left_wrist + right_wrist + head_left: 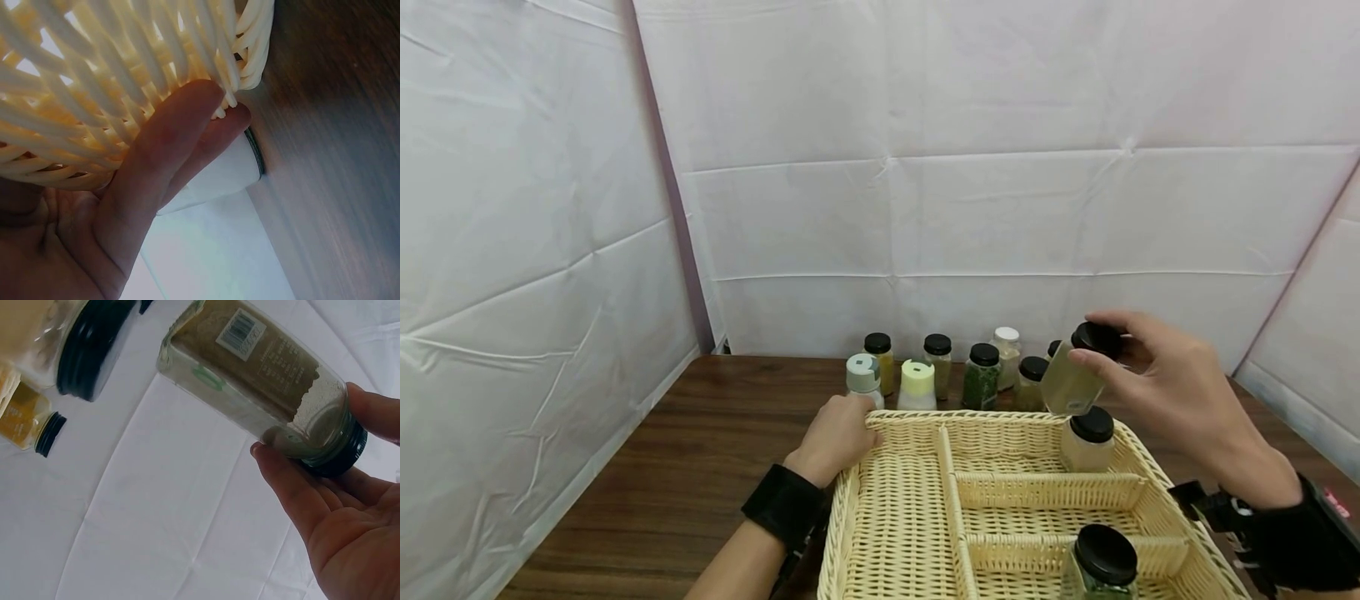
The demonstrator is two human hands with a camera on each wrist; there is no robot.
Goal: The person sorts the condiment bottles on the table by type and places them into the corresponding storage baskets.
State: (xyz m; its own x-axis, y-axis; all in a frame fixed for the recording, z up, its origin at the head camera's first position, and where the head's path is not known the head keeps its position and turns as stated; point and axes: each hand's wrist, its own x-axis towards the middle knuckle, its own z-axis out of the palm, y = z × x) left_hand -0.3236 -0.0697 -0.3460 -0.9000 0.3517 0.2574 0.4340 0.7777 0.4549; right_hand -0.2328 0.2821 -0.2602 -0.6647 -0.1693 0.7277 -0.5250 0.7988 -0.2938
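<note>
Head view: right hand pinched a tilted spice jar by its black lid above the wicker basket. Left hand, fingers relaxed, rested against the basket's rim on the table.

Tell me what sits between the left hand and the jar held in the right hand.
In the head view, the basket's back rim, with the yellow-capped bottle and green-herb jar behind.

Right hand around a tilted spice jar (black lid) above the wicker basket.
</note>
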